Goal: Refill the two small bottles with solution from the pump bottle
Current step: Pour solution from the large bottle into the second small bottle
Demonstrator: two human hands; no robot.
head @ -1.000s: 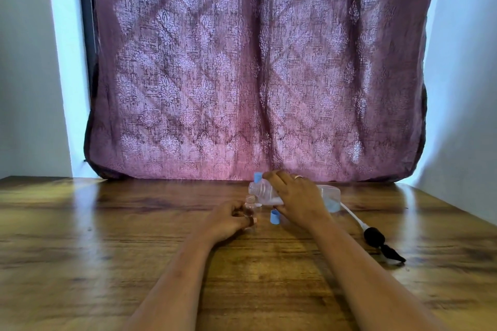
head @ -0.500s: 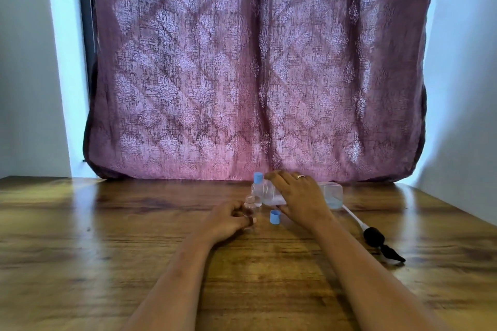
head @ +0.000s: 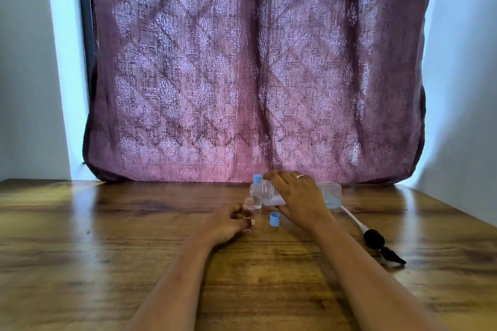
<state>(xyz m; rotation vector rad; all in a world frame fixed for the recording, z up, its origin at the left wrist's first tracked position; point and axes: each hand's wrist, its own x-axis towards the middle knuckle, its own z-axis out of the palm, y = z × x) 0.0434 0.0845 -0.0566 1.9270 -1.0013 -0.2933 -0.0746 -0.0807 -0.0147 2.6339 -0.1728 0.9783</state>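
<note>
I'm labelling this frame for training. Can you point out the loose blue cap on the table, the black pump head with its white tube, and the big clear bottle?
Loose blue plastic cap [head: 274,219], head view, its side wall.
Black pump head with white tube [head: 373,237], head view, its collar.
Large clear plastic bottle [head: 333,194], head view, its base end.

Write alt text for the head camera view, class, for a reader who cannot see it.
On a wooden table, the right hand tips a large clear bottle sideways toward a small open bottle steadied by the left hand. A loose blue cap stands between the hands, a black pump head with its tube lies to the right, and a patterned purple curtain hangs behind.
</note>
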